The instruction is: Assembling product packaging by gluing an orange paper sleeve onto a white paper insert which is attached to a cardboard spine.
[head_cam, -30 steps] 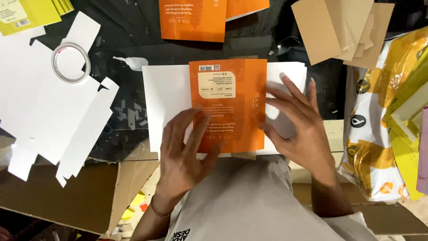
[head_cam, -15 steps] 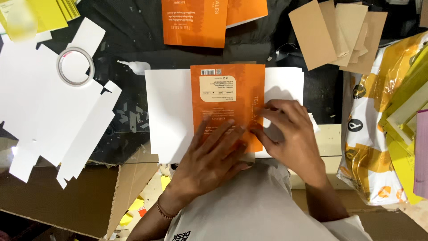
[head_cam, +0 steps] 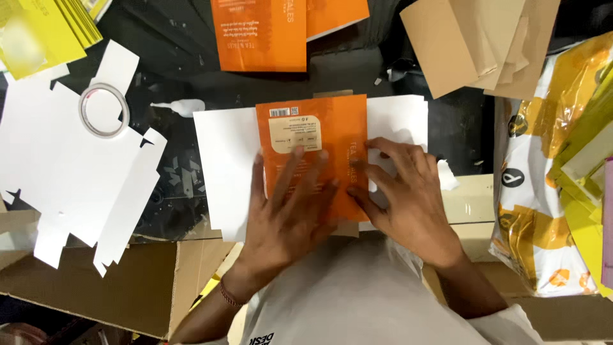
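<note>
We count two hands, both flat on one orange printed sheet [head_cam: 313, 150] that lies on a white card sheet [head_cam: 223, 166] in the middle of the dark tabletop [head_cam: 179, 38]. Left hand [head_cam: 290, 211] presses the orange sheet's lower half, fingers [head_cam: 295, 167] spread wide and flat, holding nothing. Right hand [head_cam: 408, 198] sits at the sheet's right edge, half on the white card, fingers spread a bit narrower, also pressing and not clasping anything.

Further up we see two more orange printed sheets [head_cam: 262, 32], overlapping and cut off by the top edge. One tape roll [head_cam: 103, 110] rests on the white die-cut blanks [head_cam: 57, 172] at left; we see at least two of those overlapping, exact count hard to make out. One small white glue smear [head_cam: 172, 108] just right of the tape. Yellow sheet stack [head_cam: 45, 32] top left, cut off and partly blurred. Brown card pieces [head_cam: 485, 45] top right, roughly four or five fanned, count unclear. One yellow-and-white plastic bag [head_cam: 543, 191] at right, with yellow-green cards [head_cam: 584, 153] on it, running out of frame. Brown cardboard [head_cam: 128, 287] bottom left. One small white scrap [head_cam: 447, 176] beside the right hand.

The orange sheet's bottom edge is hidden under the left hand; the person's grey shirt [head_cam: 357, 300] covers the near tabletop edge
</note>
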